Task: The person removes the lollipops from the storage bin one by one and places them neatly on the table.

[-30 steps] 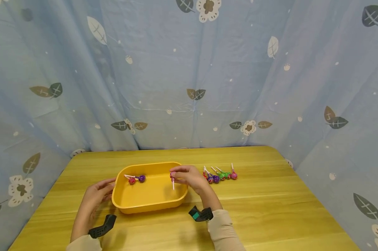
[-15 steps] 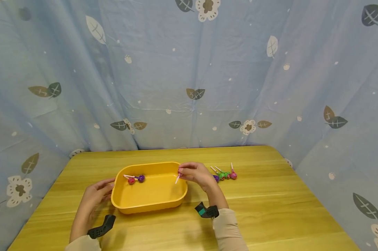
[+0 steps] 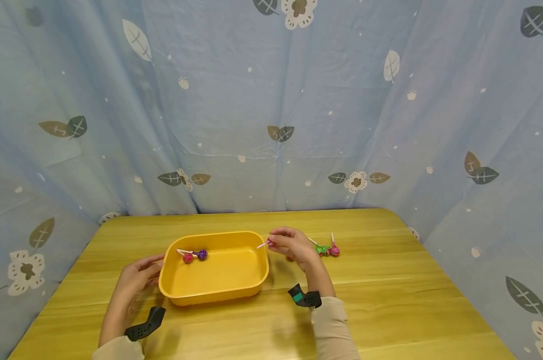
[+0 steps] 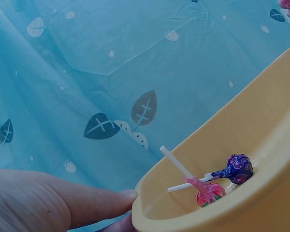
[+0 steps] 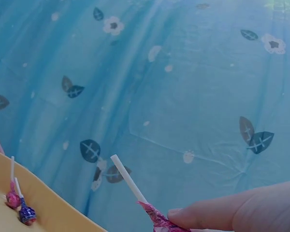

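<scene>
A pink-wrapped lollipop point(image 5: 160, 221) sits in the grip of the right hand point(image 3: 295, 246), pinched between thumb and fingertips at its crinkled, glossy wrapper. Its smooth, straight white stick slants up and away from the grip; in the head view the end overlaps the near part of the tray's right rim. The round candy is partly cut off in the right wrist view.

To the left of this grip stands a yellow tray point(image 3: 212, 298), rectangular with rounded corners, smooth matte walls and a thick lip. At its far left end, the left hand point(image 3: 135, 278) touches the outer wall with thumb and fingertips, its thumb stretched straight against the lip.

Inside the tray, nearer the left hand, lie a pink lollipop point(image 4: 210, 195) and a shiny purple lollipop point(image 4: 240, 169), their white sticks crossing.

To the right of the grip, green-wrapped candy point(image 3: 320, 250) and another pink lollipop point(image 3: 335, 251) lie clustered; the hand hides part of the group. Beneath everything runs a yellowish wood-grain tabletop point(image 3: 397, 300). Beyond it hangs a softly creased blue curtain point(image 3: 226, 100) printed with leaves and flowers.
</scene>
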Demonstrator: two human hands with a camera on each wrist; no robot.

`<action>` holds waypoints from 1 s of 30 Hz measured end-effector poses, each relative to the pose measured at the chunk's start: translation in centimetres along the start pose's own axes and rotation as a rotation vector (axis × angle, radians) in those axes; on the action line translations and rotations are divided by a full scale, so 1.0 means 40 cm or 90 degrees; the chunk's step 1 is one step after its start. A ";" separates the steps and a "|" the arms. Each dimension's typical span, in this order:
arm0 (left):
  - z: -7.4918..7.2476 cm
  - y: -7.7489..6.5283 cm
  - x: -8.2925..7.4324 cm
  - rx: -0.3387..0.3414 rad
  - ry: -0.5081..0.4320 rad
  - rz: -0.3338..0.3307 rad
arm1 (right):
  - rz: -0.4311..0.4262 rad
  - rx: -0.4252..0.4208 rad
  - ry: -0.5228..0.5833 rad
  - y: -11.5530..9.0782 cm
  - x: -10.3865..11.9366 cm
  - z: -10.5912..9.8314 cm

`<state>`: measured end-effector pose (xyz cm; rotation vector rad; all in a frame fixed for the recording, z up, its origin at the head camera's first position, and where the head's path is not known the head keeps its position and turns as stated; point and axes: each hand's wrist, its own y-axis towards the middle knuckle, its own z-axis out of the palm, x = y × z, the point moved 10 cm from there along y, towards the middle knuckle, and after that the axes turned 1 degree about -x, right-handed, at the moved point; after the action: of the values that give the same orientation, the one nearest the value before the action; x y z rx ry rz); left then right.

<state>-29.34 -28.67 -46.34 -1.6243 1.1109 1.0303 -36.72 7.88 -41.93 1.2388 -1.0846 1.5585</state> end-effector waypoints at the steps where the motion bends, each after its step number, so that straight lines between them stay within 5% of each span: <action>1: -0.001 0.000 -0.001 0.000 0.001 0.001 | 0.001 -0.006 0.001 0.000 0.001 -0.008; 10: -0.002 -0.002 -0.011 0.000 0.002 0.010 | -0.007 -0.062 0.030 0.000 0.010 -0.078; 18: 0.015 -0.005 -0.016 0.012 -0.001 0.017 | -0.022 -0.174 0.040 -0.018 -0.009 -0.163; 30: 0.003 -0.003 -0.009 0.005 0.004 0.019 | -0.039 -0.241 0.089 -0.045 -0.020 -0.282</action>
<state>-29.33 -28.45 -46.00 -1.6097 1.1456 1.0397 -37.69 19.11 -44.02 0.8852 -1.1734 1.2975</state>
